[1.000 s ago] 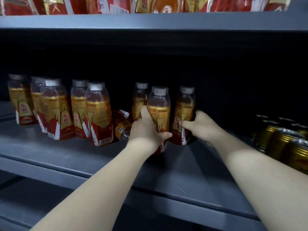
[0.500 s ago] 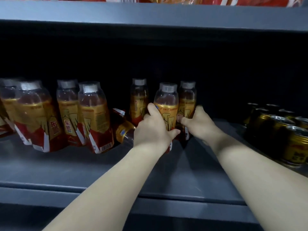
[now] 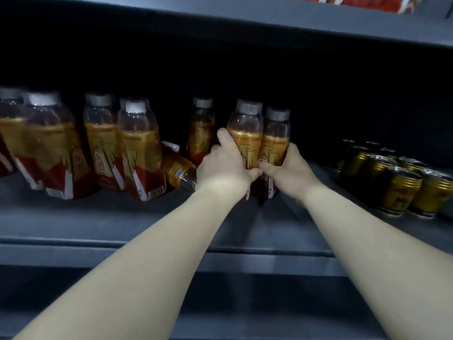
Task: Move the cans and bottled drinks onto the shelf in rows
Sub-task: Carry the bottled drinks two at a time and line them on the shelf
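Forearms reach in over the near lip of the dark grey metal shelf [image 3: 122,217], and both hands work close together at its middle. The left hand [image 3: 228,165] wraps fingers and thumb round a clear plastic bottle of amber drink with a gold-and-red label and grey cap [image 3: 246,133], which stands upright on the shelf. The right hand [image 3: 289,170] curls round a matching second bottle [image 3: 275,141], which touches the first on its right and sits slightly farther back. The thumbs nearly meet, so a hard push from either hand could tip the neighbouring bottle. Just left of the left wrist a toppled bottle of the same kind [image 3: 180,168] lies on its side. A sideways brush of that wrist could likely roll it toward the near edge or into the crowded bottles at left [image 3: 139,148]. Farther back, a lone upright bottle [image 3: 202,128] could be struck if the pair slides in too fast. The gold metal cans [image 3: 397,190] at right stand well apart and look to be out of harm's way.
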The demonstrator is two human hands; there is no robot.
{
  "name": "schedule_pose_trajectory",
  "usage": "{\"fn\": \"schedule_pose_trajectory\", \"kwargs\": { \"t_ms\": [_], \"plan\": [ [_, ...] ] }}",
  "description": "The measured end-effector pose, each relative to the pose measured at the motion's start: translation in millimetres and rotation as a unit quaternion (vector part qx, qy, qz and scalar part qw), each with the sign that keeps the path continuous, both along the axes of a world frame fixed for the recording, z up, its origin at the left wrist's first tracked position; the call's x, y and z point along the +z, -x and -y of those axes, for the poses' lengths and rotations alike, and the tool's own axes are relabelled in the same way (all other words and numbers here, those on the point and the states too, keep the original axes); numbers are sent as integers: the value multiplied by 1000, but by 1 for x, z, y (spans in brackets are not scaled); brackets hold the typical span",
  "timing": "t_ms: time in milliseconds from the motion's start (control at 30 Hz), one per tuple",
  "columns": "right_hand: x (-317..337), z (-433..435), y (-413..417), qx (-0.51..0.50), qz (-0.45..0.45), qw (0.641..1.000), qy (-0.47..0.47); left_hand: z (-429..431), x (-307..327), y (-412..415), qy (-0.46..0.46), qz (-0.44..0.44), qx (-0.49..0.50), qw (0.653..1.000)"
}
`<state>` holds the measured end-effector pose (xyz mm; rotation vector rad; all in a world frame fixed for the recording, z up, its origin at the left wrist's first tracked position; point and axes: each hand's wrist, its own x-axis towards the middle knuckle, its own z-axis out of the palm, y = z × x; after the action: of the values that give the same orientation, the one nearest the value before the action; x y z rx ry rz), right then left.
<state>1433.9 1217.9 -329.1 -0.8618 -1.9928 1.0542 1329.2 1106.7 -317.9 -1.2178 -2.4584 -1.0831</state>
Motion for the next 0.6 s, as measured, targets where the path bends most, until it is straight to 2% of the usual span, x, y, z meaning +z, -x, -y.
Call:
{"fn": "schedule_pose_trajectory", "kwargs": {
  "t_ms": [200,600],
  "plan": [
    [2,25,-26,0,-11,1000,-7,41,-13,-21,-33,-69,-25,997],
    [9,93,-41,103,2,993,-59,123,-9,-30,-47,4,65,997]
  ]
}}
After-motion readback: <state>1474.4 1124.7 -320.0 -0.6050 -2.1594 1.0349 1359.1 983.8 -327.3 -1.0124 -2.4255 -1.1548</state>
